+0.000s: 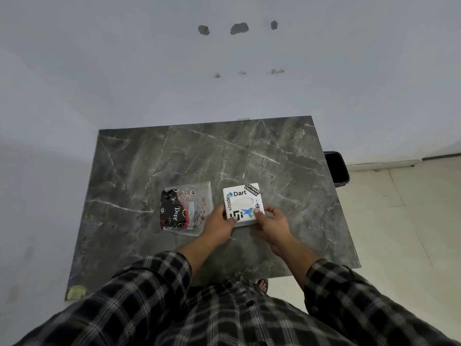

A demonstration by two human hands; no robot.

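A small white square box [241,202] covered in stickers ("Dart", "code", "Software Engineer") sits on the dark marble table [199,156], right of centre. My left hand [220,222] grips its near left corner, thumb on the lid. Gripping the near right corner is my right hand [272,221], with fingertips on the lid's edge. To the left of the box lies a clear plastic packet [185,211] holding a black and red "Dove" wrapper, close to my left hand but apart from it.
The table stands against a pale grey wall with chipped spots [239,28]. A black bin [336,169] sits on the floor off the table's right edge. A yellowish tape scrap [76,292] marks the near left corner. My sandalled foot [260,284] shows below the table's near edge.
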